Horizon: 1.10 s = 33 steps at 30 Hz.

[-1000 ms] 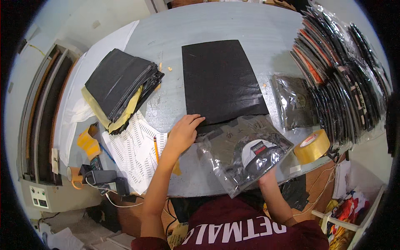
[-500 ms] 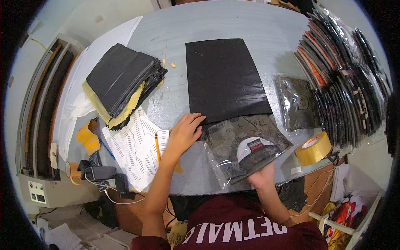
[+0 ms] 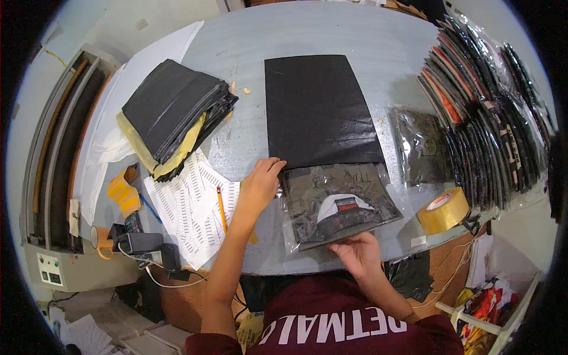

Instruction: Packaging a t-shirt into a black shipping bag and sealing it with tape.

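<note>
A flat black plastic mailing bag (image 3: pixel 322 109) lies on the table in front of me, its near edge toward me. My left hand (image 3: pixel 260 182) pinches the near left corner of this bag. Overlapping that edge is a clear plastic packet (image 3: pixel 305 195) with a folded dark garment inside, printed with a white-and-dark cap. The packet's far end is hidden at the black bag's edge; I cannot tell how far in it reaches. My right hand (image 3: pixel 360 254) grips the packet's near edge, thumb and fingers closed on it, slightly tilting it.
Black bags are stacked (image 3: pixel 171 109) at the left, above printed label sheets (image 3: pixel 189 207) and a pencil (image 3: pixel 221 208). A clear tape roll (image 3: pixel 442 212) sits at the right, below another packet (image 3: pixel 423 145) and rows of packed garments (image 3: pixel 491 142). An orange mug (image 3: pixel 102 239) stands far left.
The clear packet has shifted left and turned straighter to the black bag. My right hand has moved left with it, and its thumb and fingers now show more fully.
</note>
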Available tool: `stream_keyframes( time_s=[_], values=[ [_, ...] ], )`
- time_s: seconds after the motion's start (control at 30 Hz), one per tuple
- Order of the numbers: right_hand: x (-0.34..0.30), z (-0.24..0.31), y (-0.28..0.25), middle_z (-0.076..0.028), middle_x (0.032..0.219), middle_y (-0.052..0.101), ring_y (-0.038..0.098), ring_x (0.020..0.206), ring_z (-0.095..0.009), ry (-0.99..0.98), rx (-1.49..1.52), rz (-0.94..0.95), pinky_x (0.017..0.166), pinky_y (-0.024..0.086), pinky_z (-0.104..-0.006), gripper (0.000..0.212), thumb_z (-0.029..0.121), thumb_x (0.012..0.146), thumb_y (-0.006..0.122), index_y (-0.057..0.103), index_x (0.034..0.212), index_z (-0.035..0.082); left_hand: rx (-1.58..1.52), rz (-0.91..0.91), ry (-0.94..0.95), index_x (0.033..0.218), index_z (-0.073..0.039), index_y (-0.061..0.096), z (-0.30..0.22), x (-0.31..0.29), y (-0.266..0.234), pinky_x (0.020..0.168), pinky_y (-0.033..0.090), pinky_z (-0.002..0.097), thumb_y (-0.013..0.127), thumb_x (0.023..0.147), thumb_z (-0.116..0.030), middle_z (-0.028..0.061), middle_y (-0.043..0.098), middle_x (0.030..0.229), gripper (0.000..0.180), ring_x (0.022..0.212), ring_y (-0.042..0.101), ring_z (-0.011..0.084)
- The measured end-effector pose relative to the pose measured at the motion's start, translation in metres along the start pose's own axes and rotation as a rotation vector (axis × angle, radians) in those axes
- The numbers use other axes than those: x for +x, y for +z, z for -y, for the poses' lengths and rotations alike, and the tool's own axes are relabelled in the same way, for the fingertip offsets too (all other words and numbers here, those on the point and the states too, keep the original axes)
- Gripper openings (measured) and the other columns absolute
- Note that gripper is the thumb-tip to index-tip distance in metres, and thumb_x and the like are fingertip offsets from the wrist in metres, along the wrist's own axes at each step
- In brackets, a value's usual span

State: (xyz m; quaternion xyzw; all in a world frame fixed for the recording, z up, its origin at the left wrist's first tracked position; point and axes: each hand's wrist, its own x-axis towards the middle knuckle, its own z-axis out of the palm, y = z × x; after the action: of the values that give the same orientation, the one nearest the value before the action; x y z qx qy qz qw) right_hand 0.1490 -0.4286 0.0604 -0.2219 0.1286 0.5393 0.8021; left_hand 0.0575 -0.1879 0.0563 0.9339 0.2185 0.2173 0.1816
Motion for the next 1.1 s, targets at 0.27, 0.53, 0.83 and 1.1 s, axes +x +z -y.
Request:
stream_keyframes(
  time_s=[0.27,0.53,0.83,1.1],
  values=[
    [-0.007,0.005,0.020,-0.017,0.116,0.055,0.050,0.112,-0.035,-0.008,-0.051,0.030,0.098,0.036,-0.0552,0.040,0.012,0.079,0.051,0.048,0.118,0.002,0.102,-0.045,-0.009,0.103,-0.008,0.060,0.000,0.000,-0.001,0.070,0.052,0.0369,0.056,0.077,-0.004,0.0058,0.056,0.091,0.027,0.089,0.057,0.0245],
    [0.010,-0.004,0.019,-0.017,0.116,0.054,0.050,0.112,-0.034,-0.043,-0.070,-0.112,0.097,0.038,-0.0556,0.034,0.007,0.083,0.049,0.047,0.116,0.001,0.013,-0.061,-0.055,0.105,-0.005,0.059,-0.004,-0.001,-0.002,0.070,0.048,0.0378,0.054,0.080,-0.003,0.0105,0.056,0.090,0.025,0.088,0.055,0.0291],
    [0.041,-0.002,0.024,-0.017,0.115,0.054,0.051,0.111,-0.033,0.002,-0.021,-0.007,0.098,0.038,-0.0527,0.032,0.007,0.083,0.047,0.047,0.114,-0.001,-0.217,-0.128,0.019,0.094,-0.003,0.063,-0.033,0.000,-0.018,0.071,0.046,0.0350,0.053,0.077,0.002,0.0108,0.059,0.088,0.020,0.083,0.057,0.0286],
    [0.040,0.012,0.036,-0.018,0.115,0.055,0.051,0.112,-0.031,0.054,0.038,0.097,0.101,0.036,-0.0489,0.032,0.006,0.084,0.046,0.048,0.114,-0.004,-0.825,0.771,0.357,0.100,-0.001,0.057,-0.122,-0.048,-0.060,0.083,0.044,0.0396,0.046,0.079,-0.002,0.0143,0.061,0.089,0.024,0.085,0.057,0.0332]
  ],
)
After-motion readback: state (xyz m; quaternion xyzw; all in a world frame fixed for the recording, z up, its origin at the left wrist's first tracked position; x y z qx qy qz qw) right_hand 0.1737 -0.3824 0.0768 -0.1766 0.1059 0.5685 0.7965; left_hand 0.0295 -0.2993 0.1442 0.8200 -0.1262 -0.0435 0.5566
